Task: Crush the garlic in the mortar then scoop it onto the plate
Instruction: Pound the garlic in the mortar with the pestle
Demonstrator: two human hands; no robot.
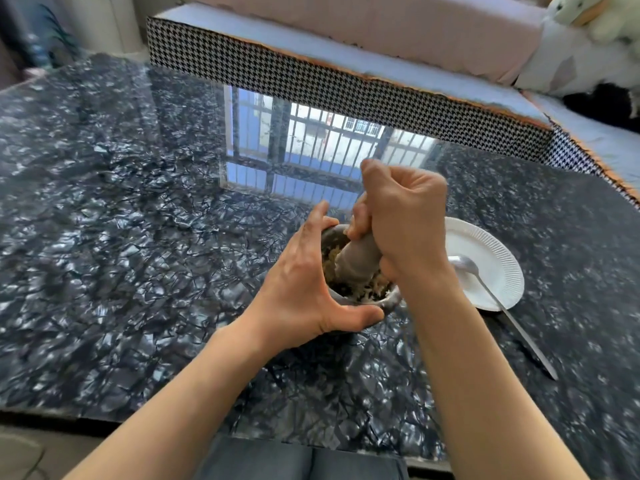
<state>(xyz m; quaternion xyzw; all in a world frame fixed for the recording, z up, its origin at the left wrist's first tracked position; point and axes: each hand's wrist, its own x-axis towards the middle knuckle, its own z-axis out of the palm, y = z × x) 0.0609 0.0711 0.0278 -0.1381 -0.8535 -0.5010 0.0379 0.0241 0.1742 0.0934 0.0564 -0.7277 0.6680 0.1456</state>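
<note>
Pestle (358,259) in garlic-filled mortar (388,303)

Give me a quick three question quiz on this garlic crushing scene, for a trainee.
1. True or false: the spoon has its bowl resting on the plate.
2. Which hand grips the pestle? A) left B) right
3. Fill in: the left hand steadies the ____.

Key:
1. True; the handle trails off onto the table.
2. B, the right hand.
3. mortar, which holds crushed garlic.
</note>
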